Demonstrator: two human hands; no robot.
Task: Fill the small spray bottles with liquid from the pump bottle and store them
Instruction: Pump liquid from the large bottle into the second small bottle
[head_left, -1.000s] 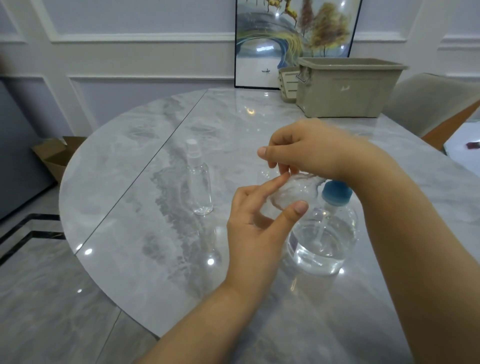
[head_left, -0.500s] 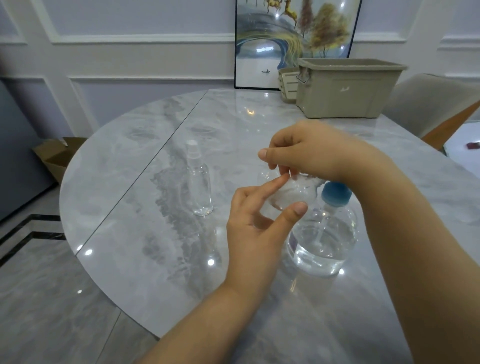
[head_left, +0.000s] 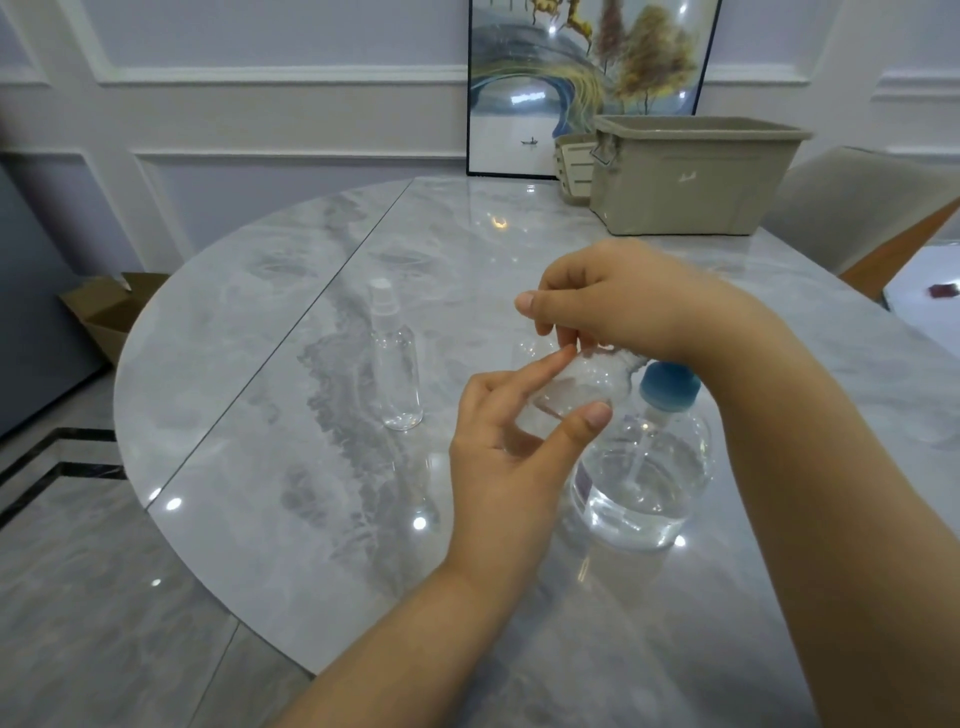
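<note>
Almost no change since second ago: left hand (head_left: 511, 457) still pinching small bottle (head_left: 576, 387), right hand (head_left: 618, 301) still gripping its top, probably unscrewing; filling not started.

No words or numbers can be read. A faint pale mark sits on the beige storage bin (head_left: 691, 176) near the worktop's far edge, too small and blurred to make out.
</note>
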